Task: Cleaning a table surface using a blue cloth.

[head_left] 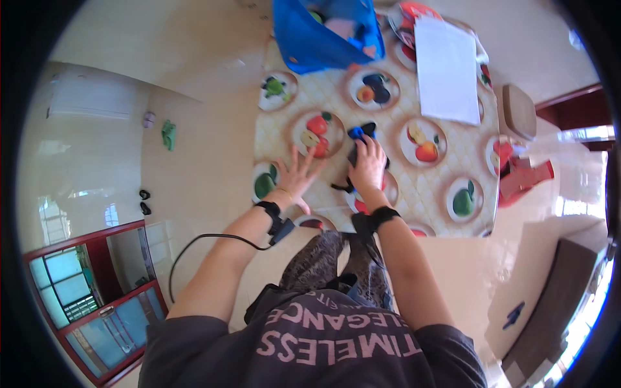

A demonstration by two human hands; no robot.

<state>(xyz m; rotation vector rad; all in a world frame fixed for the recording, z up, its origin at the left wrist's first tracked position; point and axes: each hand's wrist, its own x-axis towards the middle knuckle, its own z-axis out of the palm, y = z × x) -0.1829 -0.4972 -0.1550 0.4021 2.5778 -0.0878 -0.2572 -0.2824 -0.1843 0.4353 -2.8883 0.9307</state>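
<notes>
My left hand is spread flat over the tablecloth, fingers apart and nothing in it. Its fingertips reach the printed apple plate. Under my right hand lies a small black and blue item, its fingers curled over it. A dark, strap-like end shows by that wrist. The hand covers much of the item, so its exact kind is unclear. Both wrists wear black straps with small modules, and a cable runs from the left one.
A blue open-topped container with mixed things in it stands at the far side of the table. White paper sheets lie at the far right, beside a red packet. A brown stool stands past the table's right edge.
</notes>
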